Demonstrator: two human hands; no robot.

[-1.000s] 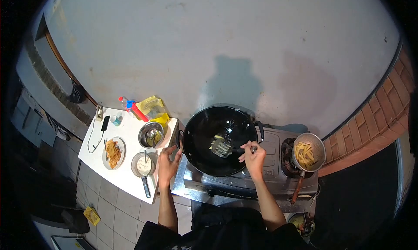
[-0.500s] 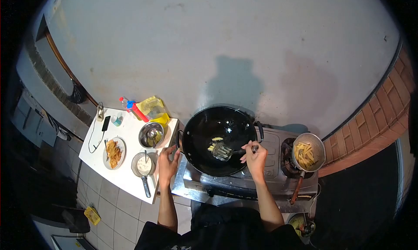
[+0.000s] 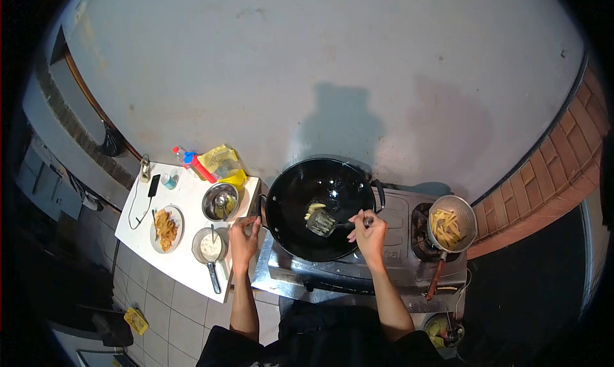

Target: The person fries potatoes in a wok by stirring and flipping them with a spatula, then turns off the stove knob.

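Observation:
A large black wok sits on the stove, with some pale yellow pieces in it. My right hand is closed around the handle of a slotted spatula, whose metal head rests in the wok just below the pieces. At the wok's left side, my left hand has its thumb and fingers curled near the left wok handle; whether they grip it is too small to tell.
On the stove's right burner stands a pan of fries. The white table at left carries a plate of fried food, a steel bowl, a small pot of white mixture, a phone and yellow packaging.
The spatula head has shifted slightly left in the wok with my right hand, and the yellow pieces lie closer together against it. My left hand stays beside the wok handle.

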